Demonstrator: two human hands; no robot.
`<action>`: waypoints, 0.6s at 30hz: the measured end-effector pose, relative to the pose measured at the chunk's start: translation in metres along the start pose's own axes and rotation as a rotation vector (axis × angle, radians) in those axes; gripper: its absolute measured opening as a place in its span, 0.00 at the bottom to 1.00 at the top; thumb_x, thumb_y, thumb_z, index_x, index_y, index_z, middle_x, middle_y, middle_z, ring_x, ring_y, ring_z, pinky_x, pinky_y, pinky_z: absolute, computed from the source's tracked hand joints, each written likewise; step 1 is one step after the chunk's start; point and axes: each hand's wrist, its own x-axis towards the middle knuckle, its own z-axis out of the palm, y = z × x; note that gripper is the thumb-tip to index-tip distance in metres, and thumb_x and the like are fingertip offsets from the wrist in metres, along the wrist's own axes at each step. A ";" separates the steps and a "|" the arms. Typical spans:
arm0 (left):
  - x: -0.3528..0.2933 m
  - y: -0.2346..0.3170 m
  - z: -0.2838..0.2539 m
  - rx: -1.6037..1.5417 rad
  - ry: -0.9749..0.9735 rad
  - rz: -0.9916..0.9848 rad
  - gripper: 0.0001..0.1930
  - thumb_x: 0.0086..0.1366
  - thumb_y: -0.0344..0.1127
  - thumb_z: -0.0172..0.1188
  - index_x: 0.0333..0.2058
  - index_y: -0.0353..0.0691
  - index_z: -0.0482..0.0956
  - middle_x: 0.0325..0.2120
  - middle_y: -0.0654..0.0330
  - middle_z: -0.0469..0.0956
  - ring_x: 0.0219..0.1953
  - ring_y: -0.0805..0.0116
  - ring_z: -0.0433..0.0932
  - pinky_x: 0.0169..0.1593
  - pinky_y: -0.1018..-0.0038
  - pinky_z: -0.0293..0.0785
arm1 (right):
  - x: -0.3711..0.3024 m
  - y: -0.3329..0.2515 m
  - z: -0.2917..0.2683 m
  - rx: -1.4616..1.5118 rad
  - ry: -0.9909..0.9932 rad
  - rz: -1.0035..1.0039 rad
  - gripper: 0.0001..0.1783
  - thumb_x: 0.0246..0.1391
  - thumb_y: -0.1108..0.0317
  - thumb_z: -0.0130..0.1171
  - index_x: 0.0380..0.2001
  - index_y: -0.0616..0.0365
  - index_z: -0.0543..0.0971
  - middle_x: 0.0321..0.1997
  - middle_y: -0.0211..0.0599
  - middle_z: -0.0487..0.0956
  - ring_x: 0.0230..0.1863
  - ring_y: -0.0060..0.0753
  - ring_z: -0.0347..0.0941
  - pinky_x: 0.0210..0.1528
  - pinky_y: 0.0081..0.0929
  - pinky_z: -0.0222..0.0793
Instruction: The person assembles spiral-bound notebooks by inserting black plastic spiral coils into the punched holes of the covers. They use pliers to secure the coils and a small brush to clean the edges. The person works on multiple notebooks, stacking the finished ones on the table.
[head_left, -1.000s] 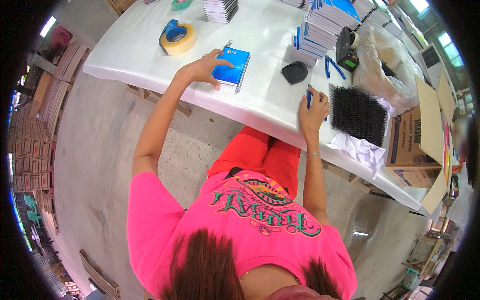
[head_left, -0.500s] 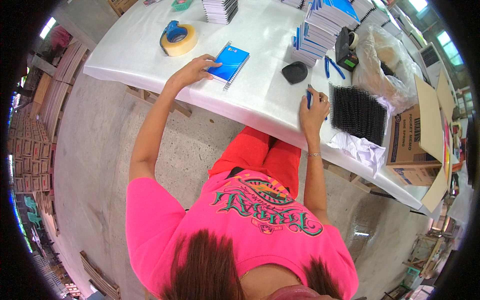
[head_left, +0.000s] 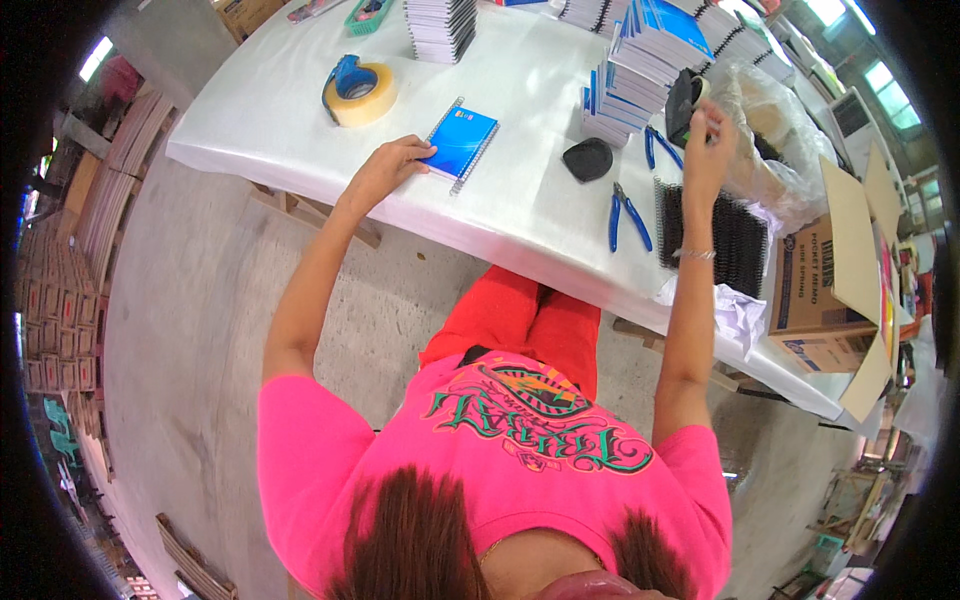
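A small blue spiral notebook [head_left: 462, 142] lies on the white-covered table, wire coil ends sticking out at its far and near corners. My left hand [head_left: 396, 163] holds its left edge, fingertips on the cover. Farther right, my right hand [head_left: 708, 145] is raised beside a black tape dispenser [head_left: 682, 108] with a pale tape roll. Its fingers are bent together at the roll; what they pinch, if anything, is too small to see. Blue-handled cutting pliers [head_left: 628, 218] lie on the table, handles spread. A second blue pair [head_left: 662, 150] lies beside the dispenser.
Beyond the notebook are a tape roll in a blue holder [head_left: 360, 93] and a notebook stack [head_left: 440, 28]. A black pad [head_left: 587, 159] lies by blue-covered notebooks [head_left: 640, 75]. Black spiral coils [head_left: 735, 235], a plastic bag [head_left: 745, 95] and an open carton [head_left: 815, 290] stand right.
My right hand has let go of the cutting pliers, leaving them on the table, and moved away to the tape dispenser. My left hand stays at the notebook.
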 end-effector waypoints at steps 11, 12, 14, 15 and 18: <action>-0.004 0.006 -0.006 0.117 0.049 0.068 0.18 0.59 0.31 0.62 0.50 0.39 0.78 0.50 0.53 0.75 0.50 0.52 0.75 0.54 0.65 0.72 | 0.142 0.001 0.019 0.347 -0.521 0.513 0.25 0.53 0.46 0.66 0.38 0.60 0.79 0.31 0.27 0.75 0.29 0.19 0.66 0.34 0.20 0.68; -0.003 0.016 -0.007 0.088 0.073 0.051 0.20 0.59 0.31 0.63 0.51 0.40 0.78 0.52 0.52 0.73 0.53 0.52 0.74 0.56 0.66 0.70 | 0.147 0.004 0.019 0.408 -0.545 0.531 0.22 0.52 0.49 0.68 0.36 0.57 0.79 0.28 0.25 0.74 0.28 0.18 0.66 0.34 0.19 0.68; -0.002 0.037 -0.012 0.033 0.123 -0.001 0.23 0.58 0.30 0.64 0.55 0.42 0.76 0.57 0.51 0.70 0.57 0.52 0.71 0.61 0.67 0.66 | 0.145 -0.002 0.019 0.377 -0.437 0.403 0.20 0.53 0.52 0.67 0.33 0.60 0.78 0.25 0.27 0.74 0.25 0.21 0.67 0.30 0.21 0.66; 0.002 0.048 -0.013 0.014 0.150 0.030 0.24 0.59 0.30 0.64 0.55 0.43 0.76 0.57 0.52 0.69 0.58 0.53 0.71 0.61 0.66 0.66 | 0.140 -0.008 0.021 0.357 -0.387 0.340 0.19 0.53 0.54 0.67 0.32 0.61 0.77 0.24 0.28 0.74 0.24 0.22 0.67 0.28 0.22 0.66; 0.024 0.093 -0.015 -0.124 0.229 0.118 0.25 0.60 0.31 0.64 0.57 0.45 0.74 0.57 0.53 0.69 0.58 0.57 0.71 0.60 0.67 0.68 | 0.124 -0.024 0.017 0.341 -0.015 0.100 0.19 0.53 0.59 0.66 0.37 0.64 0.77 0.26 0.32 0.76 0.27 0.24 0.71 0.30 0.24 0.68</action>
